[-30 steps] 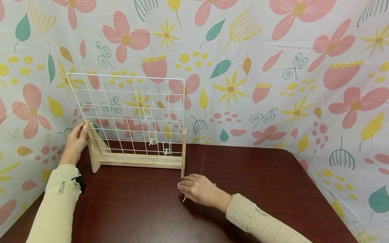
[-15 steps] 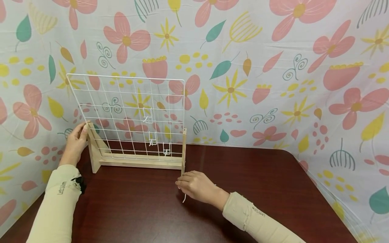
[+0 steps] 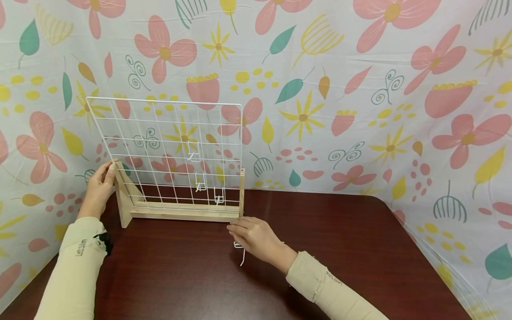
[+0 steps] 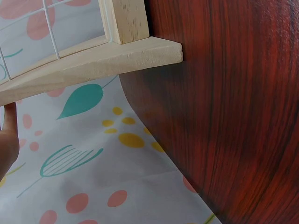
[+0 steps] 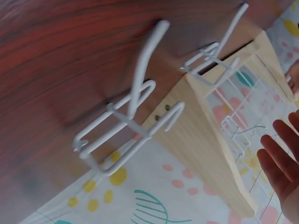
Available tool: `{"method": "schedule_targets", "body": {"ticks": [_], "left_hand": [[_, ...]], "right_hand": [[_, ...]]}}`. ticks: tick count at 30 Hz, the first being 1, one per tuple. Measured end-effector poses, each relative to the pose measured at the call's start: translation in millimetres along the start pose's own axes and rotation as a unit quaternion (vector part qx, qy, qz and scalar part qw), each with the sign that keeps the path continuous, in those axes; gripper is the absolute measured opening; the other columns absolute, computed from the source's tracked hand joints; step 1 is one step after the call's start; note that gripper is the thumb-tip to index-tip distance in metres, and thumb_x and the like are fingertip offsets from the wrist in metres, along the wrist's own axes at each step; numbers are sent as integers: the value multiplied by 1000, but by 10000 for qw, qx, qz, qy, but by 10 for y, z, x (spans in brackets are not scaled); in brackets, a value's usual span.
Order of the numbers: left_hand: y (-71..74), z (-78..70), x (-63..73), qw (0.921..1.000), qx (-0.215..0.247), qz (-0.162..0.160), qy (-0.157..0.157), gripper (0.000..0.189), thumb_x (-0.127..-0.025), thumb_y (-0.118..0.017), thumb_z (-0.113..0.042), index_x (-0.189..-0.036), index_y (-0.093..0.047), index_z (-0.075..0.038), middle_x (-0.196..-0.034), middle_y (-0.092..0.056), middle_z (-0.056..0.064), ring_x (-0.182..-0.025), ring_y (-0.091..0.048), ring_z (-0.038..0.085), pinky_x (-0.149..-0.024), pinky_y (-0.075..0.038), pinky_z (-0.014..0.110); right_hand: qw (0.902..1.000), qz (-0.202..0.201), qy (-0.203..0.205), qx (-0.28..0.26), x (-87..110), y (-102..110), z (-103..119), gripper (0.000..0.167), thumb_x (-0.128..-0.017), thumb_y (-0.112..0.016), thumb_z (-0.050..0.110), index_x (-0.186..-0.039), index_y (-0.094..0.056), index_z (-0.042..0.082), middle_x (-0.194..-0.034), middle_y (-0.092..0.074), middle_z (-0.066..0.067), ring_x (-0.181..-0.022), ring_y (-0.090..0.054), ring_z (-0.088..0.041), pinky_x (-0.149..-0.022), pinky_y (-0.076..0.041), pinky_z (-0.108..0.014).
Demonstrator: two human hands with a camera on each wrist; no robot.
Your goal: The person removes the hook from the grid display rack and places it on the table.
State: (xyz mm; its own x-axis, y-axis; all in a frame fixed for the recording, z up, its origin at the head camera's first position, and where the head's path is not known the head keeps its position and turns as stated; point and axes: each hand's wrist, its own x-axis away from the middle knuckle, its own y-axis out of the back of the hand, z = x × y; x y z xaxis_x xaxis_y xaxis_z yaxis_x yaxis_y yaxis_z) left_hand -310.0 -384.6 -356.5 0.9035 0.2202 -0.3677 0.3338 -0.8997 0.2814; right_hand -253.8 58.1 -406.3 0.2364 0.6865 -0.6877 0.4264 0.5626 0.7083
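A white wire grid panel (image 3: 176,138) stands in a pale wooden stand (image 3: 184,216) on the table's left side. My left hand (image 3: 97,186) grips the top of the stand's left upright; in the left wrist view only part of that hand (image 4: 7,140) shows. Three white wire hooks hang on the grid, the lowest hook (image 3: 219,198) near its bottom right. My right hand (image 3: 256,238) hovers by the stand's right foot, above a loose wire hook (image 3: 242,257). The right wrist view shows its fingers (image 5: 275,163) extended, holding nothing, and two loose hooks, one nearer (image 5: 126,121), one farther (image 5: 210,63).
The dark red wooden table (image 3: 340,249) reaches out to the right of the stand. A flower-patterned cloth (image 3: 320,111) hangs behind and along both sides. The table's far right corner (image 3: 376,198) is rounded.
My right hand has lifted slightly and moved forward and left, uncovering more of the loose hook under it. My left hand and the stand stay in place.
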Motion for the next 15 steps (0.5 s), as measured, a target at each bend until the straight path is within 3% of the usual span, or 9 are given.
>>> {"method": "schedule_targets", "body": {"ticks": [6, 15], "left_hand": [[2, -1, 5, 10000, 79, 26, 38, 49, -103, -34, -37, -150, -36, -24, -152, -32, 2, -130, -34, 5, -99, -35, 13], [-9, -18, 10, 10000, -79, 1, -11, 50, -104, -33, -36, -151, -34, -21, -153, -32, 5, -130, -35, 6, -96, -36, 11]], "right_hand": [[9958, -423, -678, -451, -92, 3, 43, 14, -86, -71, 9, -100, -75, 7, -99, -72, -3, -96, -66, -17, -87, -52, -27], [9781, -847, -1566, -1073, -217, -15, 125, 18, -90, -68, 6, -107, -73, 5, -106, -70, -6, -99, -64, -18, -81, -54, -28]]}}
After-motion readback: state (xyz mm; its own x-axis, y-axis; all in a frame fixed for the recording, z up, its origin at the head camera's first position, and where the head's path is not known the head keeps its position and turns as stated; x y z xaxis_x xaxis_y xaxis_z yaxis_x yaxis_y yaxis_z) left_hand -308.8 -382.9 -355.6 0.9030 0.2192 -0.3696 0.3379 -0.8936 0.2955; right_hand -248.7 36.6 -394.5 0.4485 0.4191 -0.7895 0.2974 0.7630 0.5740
